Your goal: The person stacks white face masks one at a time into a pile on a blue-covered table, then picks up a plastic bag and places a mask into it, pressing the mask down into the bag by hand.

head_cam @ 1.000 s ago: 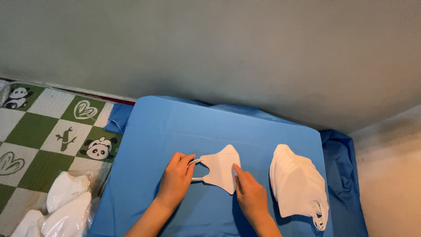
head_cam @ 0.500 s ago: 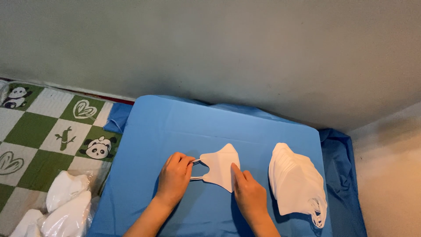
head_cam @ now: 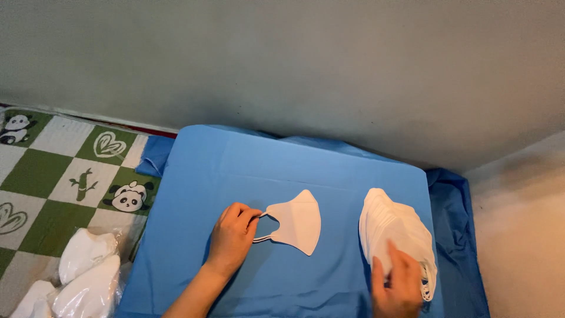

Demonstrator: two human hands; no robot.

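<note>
A single white folded face mask (head_cam: pixel 299 221) lies flat in the middle of the blue cloth-covered table (head_cam: pixel 247 165). My left hand (head_cam: pixel 231 237) pinches the mask's ear loop at its left side. My right hand (head_cam: pixel 398 284) rests with spread fingers on the near end of a stack of several white masks (head_cam: pixel 394 229) at the right of the table. The stack's ear loops hang toward the right edge.
On the floor at the left lies a green and white checked mat with panda pictures (head_cam: pixel 65 176). Clear bags of white masks (head_cam: pixel 82 277) sit at the lower left. A grey wall (head_cam: pixel 294 65) rises behind the table, with rumpled blue cloth (head_cam: pixel 456 235) at the right.
My right hand left the single mask and moved right onto the stack of masks. My left hand still holds the mask's ear loop.
</note>
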